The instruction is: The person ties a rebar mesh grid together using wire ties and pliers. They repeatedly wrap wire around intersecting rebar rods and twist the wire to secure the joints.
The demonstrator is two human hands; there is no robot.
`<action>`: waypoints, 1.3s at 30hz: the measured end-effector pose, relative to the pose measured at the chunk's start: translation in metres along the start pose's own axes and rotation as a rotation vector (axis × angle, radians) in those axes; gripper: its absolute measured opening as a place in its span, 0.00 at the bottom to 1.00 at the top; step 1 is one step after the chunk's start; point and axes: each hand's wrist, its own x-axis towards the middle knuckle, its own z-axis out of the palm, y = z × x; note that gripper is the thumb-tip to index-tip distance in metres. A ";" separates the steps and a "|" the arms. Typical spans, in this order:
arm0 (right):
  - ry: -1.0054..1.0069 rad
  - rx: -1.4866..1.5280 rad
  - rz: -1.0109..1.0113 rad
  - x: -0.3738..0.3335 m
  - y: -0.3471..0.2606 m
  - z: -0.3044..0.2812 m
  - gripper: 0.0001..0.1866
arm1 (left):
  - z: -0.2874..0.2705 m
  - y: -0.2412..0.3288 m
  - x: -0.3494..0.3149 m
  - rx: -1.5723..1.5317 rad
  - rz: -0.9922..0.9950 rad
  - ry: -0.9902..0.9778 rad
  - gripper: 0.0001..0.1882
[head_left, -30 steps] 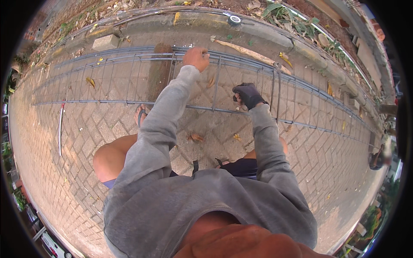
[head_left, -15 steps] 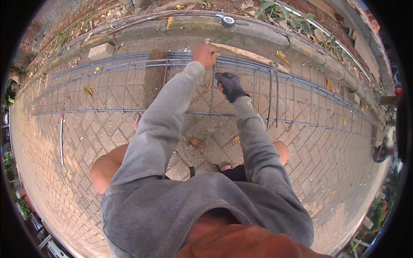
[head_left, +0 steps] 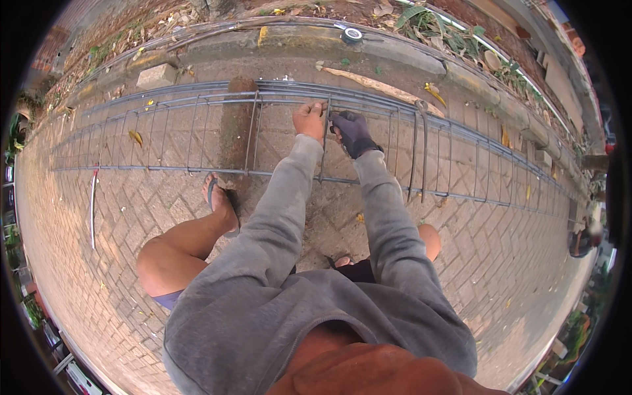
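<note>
A long rebar cage (head_left: 289,172) of grey bars and thin cross ties spans the paving before me. My left hand (head_left: 311,120), bare, has its fingers pinched beside an upright tie (head_left: 327,135) just under the far bars. What sits in that pinch is too small to make out. On the other side of the same tie, my right hand (head_left: 353,133) wears a dark glove and is curled closed, its thumb side toward the tie. Whatever the glove grips is hidden by its fingers.
A rough brown block (head_left: 237,131) lies under the cage at left. Beyond are a pale brick (head_left: 157,77), a wooden stick (head_left: 385,87) and a kerb with a tape measure (head_left: 351,35). A bent rod (head_left: 422,141) leans across the cage at right. My sandalled foot (head_left: 220,201) is near its front bar.
My left hand has come back from the far bars, down and nearer to me, and is now beside the tie next to my right hand. The right hand has stayed nearly in place.
</note>
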 end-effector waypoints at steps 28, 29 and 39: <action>0.068 -0.631 -0.156 0.002 -0.010 -0.005 0.18 | 0.015 0.015 0.017 0.010 -0.197 -0.016 0.12; 0.039 -0.635 -0.151 0.003 -0.012 -0.007 0.19 | 0.020 0.015 0.022 -0.044 -0.226 0.013 0.13; 0.076 -0.651 -0.205 0.000 -0.005 -0.004 0.16 | 0.023 -0.012 0.047 -0.348 -0.300 -0.095 0.19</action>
